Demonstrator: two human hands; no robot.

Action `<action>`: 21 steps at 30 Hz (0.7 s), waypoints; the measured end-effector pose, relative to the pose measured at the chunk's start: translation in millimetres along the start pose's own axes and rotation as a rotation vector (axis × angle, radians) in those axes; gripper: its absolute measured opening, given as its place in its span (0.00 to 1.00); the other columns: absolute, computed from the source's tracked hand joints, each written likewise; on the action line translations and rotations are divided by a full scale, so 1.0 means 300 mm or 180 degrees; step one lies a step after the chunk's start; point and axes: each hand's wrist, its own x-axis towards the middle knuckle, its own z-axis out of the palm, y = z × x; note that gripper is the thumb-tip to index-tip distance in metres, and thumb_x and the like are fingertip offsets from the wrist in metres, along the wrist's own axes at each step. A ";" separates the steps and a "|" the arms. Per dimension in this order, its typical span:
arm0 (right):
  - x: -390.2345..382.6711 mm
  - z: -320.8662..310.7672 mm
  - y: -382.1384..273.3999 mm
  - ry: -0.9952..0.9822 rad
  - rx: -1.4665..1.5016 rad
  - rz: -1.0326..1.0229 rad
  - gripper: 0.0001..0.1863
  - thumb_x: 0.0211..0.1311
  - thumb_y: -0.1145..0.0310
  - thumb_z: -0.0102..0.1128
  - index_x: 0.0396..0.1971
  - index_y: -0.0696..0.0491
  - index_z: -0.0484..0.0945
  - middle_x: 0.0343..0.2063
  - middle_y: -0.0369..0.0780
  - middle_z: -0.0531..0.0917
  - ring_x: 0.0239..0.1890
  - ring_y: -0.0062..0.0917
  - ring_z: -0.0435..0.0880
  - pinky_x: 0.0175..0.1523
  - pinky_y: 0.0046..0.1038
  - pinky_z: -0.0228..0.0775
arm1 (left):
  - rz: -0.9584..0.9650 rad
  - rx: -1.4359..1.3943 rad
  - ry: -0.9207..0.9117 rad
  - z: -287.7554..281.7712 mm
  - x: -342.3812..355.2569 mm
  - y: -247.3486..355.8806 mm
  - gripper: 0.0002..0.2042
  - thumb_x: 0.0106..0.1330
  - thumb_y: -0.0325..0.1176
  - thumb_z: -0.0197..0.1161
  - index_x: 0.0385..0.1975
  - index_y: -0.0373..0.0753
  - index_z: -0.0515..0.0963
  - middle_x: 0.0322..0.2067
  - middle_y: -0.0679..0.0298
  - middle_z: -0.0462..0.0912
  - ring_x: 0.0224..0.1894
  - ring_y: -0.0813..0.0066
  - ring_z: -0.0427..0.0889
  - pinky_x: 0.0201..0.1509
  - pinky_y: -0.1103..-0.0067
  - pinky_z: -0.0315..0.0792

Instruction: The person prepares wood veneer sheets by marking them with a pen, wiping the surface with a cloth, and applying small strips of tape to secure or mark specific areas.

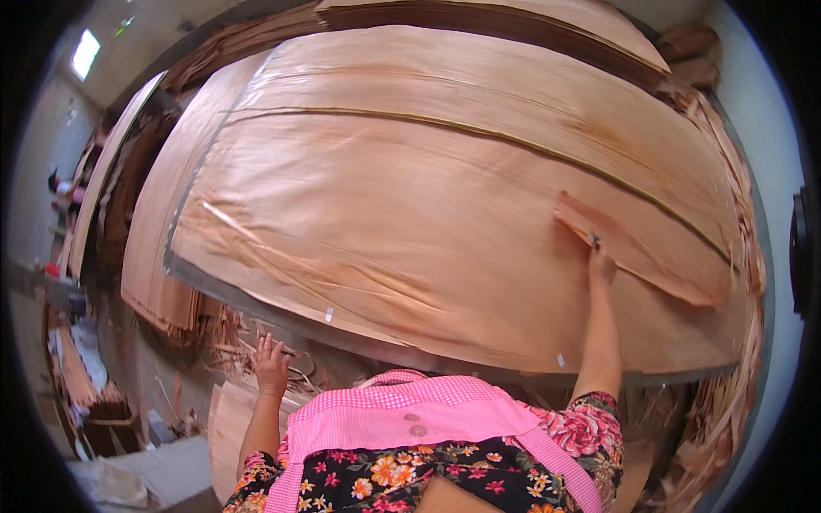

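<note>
A large, thin sheet of wood veneer (pixel 385 197) covers the table before me, wrinkled near its front left part. My right hand (pixel 603 265) reaches over the right part of the sheet. Its fingers are closed on a small dark tool (pixel 595 241), whose kind is too small to make out. Right beside it lies a loose, narrow veneer piece (pixel 646 248), partly lifted off the sheet at its left end. A long dark split (pixel 479 128) runs across the big sheet behind. My left hand (pixel 272 366) is off the table's front left edge, empty, its fingers spread.
A veneer stack (pixel 167 231) stands left of the table, another stack (pixel 513 21) behind it. Torn veneer strips (pixel 727 376) hang along the right side, and scraps (pixel 244 342) lie near my left hand. A person (pixel 64 188) is far off at left.
</note>
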 end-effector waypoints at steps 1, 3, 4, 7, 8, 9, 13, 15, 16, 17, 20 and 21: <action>0.014 -0.021 -0.023 0.0160 0.0081 0.0306 0.13 0.55 0.58 0.52 0.33 0.51 0.77 0.25 0.48 0.79 0.27 0.42 0.78 0.31 0.42 0.68 | -0.0181 -0.0118 0.0028 0.018 -0.035 -0.033 0.17 0.53 0.37 0.59 0.44 0.44 0.70 0.58 0.59 0.60 0.61 0.60 0.56 0.60 0.55 0.46; 0.057 -0.097 -0.117 0.0287 0.0411 0.0247 0.14 0.56 0.58 0.50 0.35 0.53 0.76 0.27 0.48 0.79 0.29 0.42 0.79 0.32 0.40 0.69 | -0.0522 -0.0222 -0.0116 0.019 -0.109 -0.074 0.17 0.52 0.36 0.60 0.43 0.44 0.71 0.57 0.60 0.61 0.59 0.60 0.58 0.60 0.56 0.48; 0.060 -0.144 -0.170 0.0352 0.0559 0.0245 0.15 0.57 0.58 0.49 0.36 0.53 0.76 0.28 0.48 0.79 0.30 0.41 0.79 0.32 0.40 0.69 | -0.0468 -0.0242 -0.0237 0.021 -0.142 -0.085 0.16 0.52 0.36 0.60 0.42 0.44 0.71 0.56 0.60 0.62 0.59 0.61 0.58 0.60 0.56 0.48; 0.027 -0.220 -0.516 0.0343 0.0780 0.0120 0.13 0.57 0.59 0.51 0.34 0.52 0.78 0.28 0.47 0.79 0.28 0.42 0.79 0.30 0.37 0.69 | -0.0227 -0.0184 -0.0503 0.073 -0.270 -0.189 0.15 0.52 0.34 0.59 0.41 0.44 0.73 0.55 0.61 0.63 0.57 0.63 0.61 0.59 0.56 0.50; -0.009 -0.221 -0.648 0.0392 0.0980 -0.0191 0.14 0.57 0.60 0.52 0.33 0.54 0.78 0.26 0.49 0.79 0.26 0.40 0.79 0.29 0.35 0.69 | -0.0259 -0.0339 -0.0571 0.122 -0.311 -0.243 0.15 0.52 0.34 0.58 0.41 0.44 0.73 0.55 0.61 0.63 0.57 0.63 0.61 0.59 0.56 0.50; -0.072 -0.218 -0.806 0.0434 0.1196 -0.0514 0.14 0.57 0.60 0.53 0.31 0.57 0.78 0.25 0.50 0.79 0.24 0.37 0.79 0.27 0.32 0.69 | -0.0306 -0.0485 -0.0627 0.180 -0.361 -0.312 0.14 0.52 0.34 0.58 0.40 0.44 0.73 0.55 0.61 0.63 0.57 0.63 0.61 0.59 0.56 0.50; -0.524 -0.260 -1.472 -0.0375 0.3449 -0.1257 0.14 0.57 0.67 0.54 0.40 0.59 0.75 0.30 0.43 0.81 0.31 0.25 0.80 0.36 0.23 0.70 | -0.0618 -0.0960 -0.0807 0.259 -0.511 -0.610 0.14 0.51 0.33 0.57 0.40 0.43 0.74 0.56 0.60 0.63 0.56 0.61 0.62 0.58 0.60 0.53; -0.771 -0.275 -1.760 -0.1671 0.4931 -0.0685 0.18 0.55 0.68 0.58 0.45 0.58 0.71 0.37 0.38 0.79 0.34 0.19 0.79 0.30 0.17 0.70 | -0.0731 -0.1041 -0.0872 0.290 -0.526 -0.772 0.14 0.51 0.33 0.58 0.40 0.42 0.75 0.56 0.59 0.63 0.53 0.60 0.65 0.56 0.62 0.56; -0.889 -0.297 -1.885 -0.1969 0.4480 -0.0356 0.17 0.54 0.66 0.59 0.43 0.57 0.73 0.29 0.36 0.79 0.25 0.16 0.77 0.19 0.18 0.66 | -0.0679 -0.0958 -0.0957 0.290 -0.506 -0.855 0.14 0.51 0.33 0.58 0.40 0.42 0.75 0.55 0.59 0.63 0.51 0.60 0.67 0.55 0.63 0.58; -0.970 -0.275 -1.954 -0.2203 0.4400 -0.0076 0.15 0.53 0.64 0.60 0.40 0.55 0.74 0.23 0.33 0.75 0.18 0.14 0.70 0.17 0.18 0.62 | -0.0562 -0.0845 -0.1102 0.268 -0.507 -0.935 0.15 0.51 0.32 0.58 0.40 0.42 0.75 0.55 0.59 0.63 0.49 0.59 0.68 0.53 0.64 0.59; -1.135 -0.149 -2.148 -0.2733 0.4285 0.1080 0.11 0.52 0.63 0.61 0.33 0.52 0.75 0.14 0.29 0.67 0.09 0.14 0.61 0.13 0.18 0.58 | -0.1423 -0.2282 -0.0612 0.362 -0.560 -1.145 0.14 0.52 0.31 0.58 0.40 0.41 0.74 0.54 0.57 0.65 0.46 0.58 0.71 0.52 0.67 0.63; -1.147 -0.094 -2.202 -0.2787 0.4495 0.1597 0.10 0.52 0.65 0.61 0.33 0.51 0.73 0.12 0.29 0.64 0.09 0.15 0.60 0.13 0.18 0.57 | -0.1378 -0.1925 -0.0354 0.301 -0.566 -1.176 0.14 0.53 0.29 0.57 0.41 0.41 0.74 0.53 0.55 0.66 0.49 0.56 0.70 0.54 0.70 0.64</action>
